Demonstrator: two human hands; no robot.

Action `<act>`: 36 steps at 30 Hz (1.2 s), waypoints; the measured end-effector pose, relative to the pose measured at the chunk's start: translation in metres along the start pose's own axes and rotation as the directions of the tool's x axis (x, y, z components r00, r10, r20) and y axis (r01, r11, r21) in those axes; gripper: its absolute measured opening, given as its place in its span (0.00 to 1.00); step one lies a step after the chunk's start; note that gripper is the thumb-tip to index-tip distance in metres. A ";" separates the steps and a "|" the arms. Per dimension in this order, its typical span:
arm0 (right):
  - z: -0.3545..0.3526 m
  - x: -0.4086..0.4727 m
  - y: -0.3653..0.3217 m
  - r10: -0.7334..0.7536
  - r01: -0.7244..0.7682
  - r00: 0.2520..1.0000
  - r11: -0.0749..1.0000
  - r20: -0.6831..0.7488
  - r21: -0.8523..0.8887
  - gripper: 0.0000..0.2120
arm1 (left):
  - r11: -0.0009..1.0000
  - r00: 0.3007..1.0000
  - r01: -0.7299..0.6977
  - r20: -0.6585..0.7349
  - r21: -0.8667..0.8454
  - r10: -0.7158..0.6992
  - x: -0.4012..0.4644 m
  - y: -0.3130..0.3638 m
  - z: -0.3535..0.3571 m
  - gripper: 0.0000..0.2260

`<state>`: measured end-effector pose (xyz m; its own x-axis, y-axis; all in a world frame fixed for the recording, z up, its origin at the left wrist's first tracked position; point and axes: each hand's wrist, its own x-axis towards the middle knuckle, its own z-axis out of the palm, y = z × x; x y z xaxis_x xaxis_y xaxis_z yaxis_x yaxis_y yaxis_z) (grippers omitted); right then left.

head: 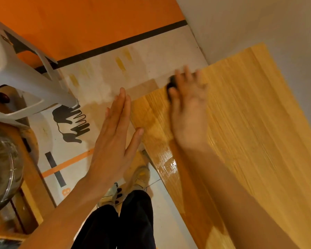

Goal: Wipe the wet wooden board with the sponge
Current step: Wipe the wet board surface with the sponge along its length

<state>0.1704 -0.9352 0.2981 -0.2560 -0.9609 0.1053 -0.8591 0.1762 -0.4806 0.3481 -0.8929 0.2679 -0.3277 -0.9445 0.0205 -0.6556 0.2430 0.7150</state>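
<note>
A large light wooden board (250, 132) fills the right half of the head view, with a glossy wet patch (167, 166) along its left edge. My right hand (188, 108) presses a dark sponge (171, 85) against the board near its far left corner; the hand is motion-blurred and hides most of the sponge. My left hand (115, 133) is flat, fingers straight and together, resting against the board's left edge and holding nothing.
A grey plastic stool (16, 72) stands at upper left. A wooden stand with a glass bowl (2, 168) sits at the left edge. Below are my dark trousers (129, 221) and shoes (140, 177) on the printed floor. A pale wall (258, 20) lies behind the board.
</note>
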 end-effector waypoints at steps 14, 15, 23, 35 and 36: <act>0.002 -0.009 -0.008 0.022 -0.023 0.999 0.999 0.034 0.030 0.20 | 0.989 0.994 -0.086 0.077 0.121 0.077 -0.008 -0.004 -0.003 0.33; 0.009 -0.023 -0.024 -0.095 0.090 0.991 0.994 0.095 0.062 0.20 | 0.989 0.994 -0.086 0.080 0.122 0.077 -0.007 -0.004 -0.004 0.33; -0.027 -0.062 0.001 -0.188 0.172 0.951 0.981 0.245 0.085 0.21 | 0.989 0.992 -0.108 0.072 0.102 0.101 -0.005 -0.009 -0.001 0.33; -0.013 -0.059 -0.015 -0.357 0.359 0.874 0.932 0.329 0.057 0.20 | 0.995 0.995 -0.092 0.043 -0.041 0.094 -0.006 -0.023 0.004 0.37; -0.018 -0.067 -0.012 -0.367 0.371 0.864 0.927 0.345 0.057 0.21 | 0.993 0.994 -0.103 0.044 -0.050 0.105 -0.006 -0.024 0.003 0.38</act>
<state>0.1899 -0.8686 0.3125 0.2467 -0.9685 -0.0332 -0.8660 -0.2050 -0.4561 0.3632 -0.8925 0.2485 -0.4243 -0.9032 0.0648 -0.5838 0.3275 0.7429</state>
